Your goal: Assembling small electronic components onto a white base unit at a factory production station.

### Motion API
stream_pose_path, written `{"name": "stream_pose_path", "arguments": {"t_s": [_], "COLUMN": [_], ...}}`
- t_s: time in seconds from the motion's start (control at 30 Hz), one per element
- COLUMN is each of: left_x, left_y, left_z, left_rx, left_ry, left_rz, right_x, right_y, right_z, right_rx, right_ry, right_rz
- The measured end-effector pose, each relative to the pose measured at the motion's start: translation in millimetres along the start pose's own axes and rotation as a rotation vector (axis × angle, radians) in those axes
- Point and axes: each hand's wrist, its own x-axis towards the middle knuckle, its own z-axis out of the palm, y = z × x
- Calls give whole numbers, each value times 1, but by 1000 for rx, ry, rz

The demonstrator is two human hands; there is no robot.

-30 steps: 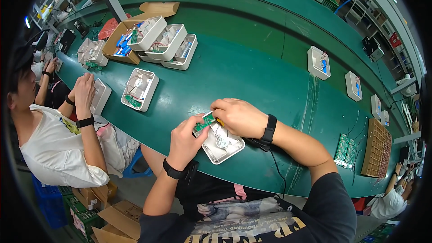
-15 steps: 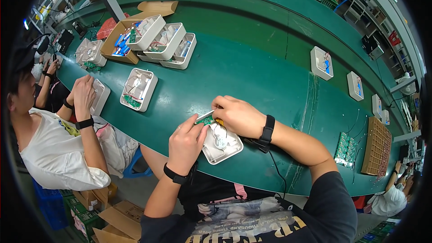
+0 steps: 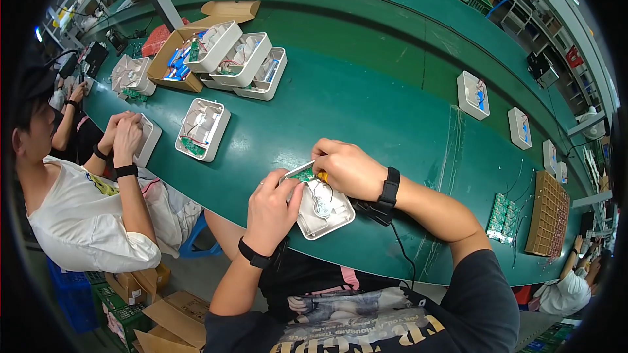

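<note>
A white plastic housing (image 3: 333,218) lies on the green bench in front of me, with thin wires and a round clear part inside. At its far end is a green circuit board (image 3: 303,175), partly covered by my fingers. My left hand (image 3: 272,208) is closed on the housing's left far side, thumb along the rim. Pinched together at the far edge, the fingers of my right hand (image 3: 353,168) hide whatever they hold. A small yellow-orange piece (image 3: 322,176) shows just below them; its kind cannot be made out.
Left stand another open housing (image 3: 203,131), stacked housings (image 3: 242,62) and a carton of blue cells (image 3: 178,65). A co-worker (image 3: 85,216) sits at my left. Right are circuit boards (image 3: 502,217), a gridded brown tray (image 3: 548,212) and housings on the belt (image 3: 473,95).
Housings on the belt have slid slightly right. My hands and the housing have shifted a little right, with the grip much the same. The co-worker's hands have come closer together.
</note>
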Motion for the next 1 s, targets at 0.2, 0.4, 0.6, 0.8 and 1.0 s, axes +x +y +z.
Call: {"name": "stream_pose_path", "arguments": {"t_s": [0.2, 0.4, 0.6, 0.8, 1.0], "left_x": [0, 1, 3, -3, -5], "left_y": [2, 2, -4, -3, -2], "left_z": [1, 0, -9, -15, -10], "left_rx": [-48, -34, -23, 46, 49], "left_ry": [5, 6, -29, -35, 9], "left_rz": [-54, -49, -32, -22, -19], "right_x": [-1, -2, -2, -9, -29], "right_y": [-1, 1, 8, -13, -26], "right_z": [-3, -1, -26, -55, -18], "right_rx": [15, 26, 41, 43, -231], "right_ry": [-21, -31, -57, -134, -65], "right_rz": [20, 27, -87, 4, -9]}}
